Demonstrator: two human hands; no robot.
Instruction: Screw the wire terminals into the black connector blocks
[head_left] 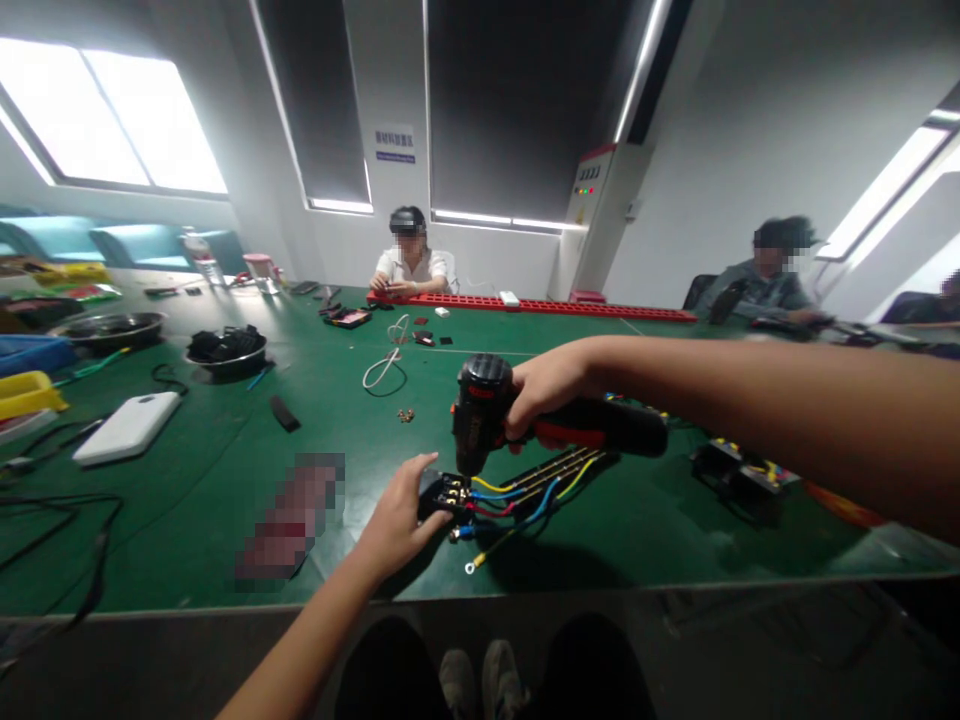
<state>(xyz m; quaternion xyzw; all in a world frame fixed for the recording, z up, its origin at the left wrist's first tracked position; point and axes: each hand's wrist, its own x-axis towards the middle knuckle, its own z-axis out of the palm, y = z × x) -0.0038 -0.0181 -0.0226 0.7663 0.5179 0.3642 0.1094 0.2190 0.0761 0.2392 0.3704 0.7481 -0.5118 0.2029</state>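
Observation:
My right hand [547, 385] is closed around the handle of a black and red cordless drill [480, 405]. The drill points downward, its nose over a small black terminal block [451, 493] with brass-coloured contacts; where the bit's tip sits I cannot make out. My left hand [397, 515] grips the block from its left side, thumb at the near edge and index finger at the far edge. Yellow, blue and red wires [540, 510] run from the block to the right. A loose yellow wire ends in a ring lug [470, 568]. Beyond them lies a long black strip with brass bars [559, 468].
Several small brass screws [406, 415] lie on the green table [225, 440]. A white cable [382, 370], a metal bowl of black parts [226, 352] and a white box [127, 428] are also there. A red slotted rail [600, 309] runs across the back, where co-workers sit.

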